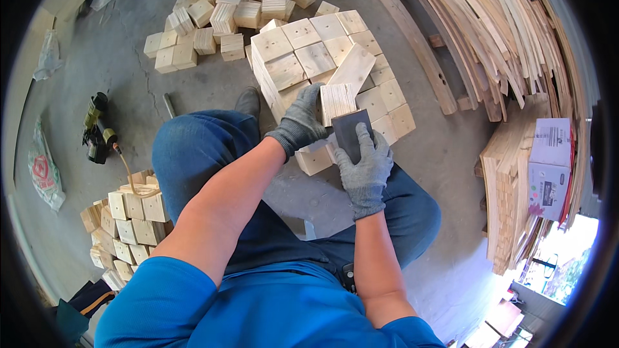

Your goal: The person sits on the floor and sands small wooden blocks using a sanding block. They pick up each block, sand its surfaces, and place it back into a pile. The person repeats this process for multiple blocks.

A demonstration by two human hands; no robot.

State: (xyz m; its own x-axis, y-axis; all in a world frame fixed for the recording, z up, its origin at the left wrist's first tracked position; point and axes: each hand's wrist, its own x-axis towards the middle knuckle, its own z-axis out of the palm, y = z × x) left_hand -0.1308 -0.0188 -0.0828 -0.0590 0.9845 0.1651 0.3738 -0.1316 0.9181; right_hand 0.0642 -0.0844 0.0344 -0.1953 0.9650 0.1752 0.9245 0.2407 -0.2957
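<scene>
In grey knit gloves, both my hands work over a stack of pale wooden blocks between my knees. My left hand is closed around the side of a layered wooden block, whose striped edge grain faces up. A flat dark grey sanding block is gripped in my right hand, the fingers lying over its face. Its upper edge meets the near right side of the wooden block. A longer flat piece of wood lies slanted on the stack just beyond. My left thumb is partly hidden.
Loose wooden blocks lie heaped at the far left. More blocks are stacked beside my left knee, near a nail gun with a hose. Long boards and a white carton line the right side.
</scene>
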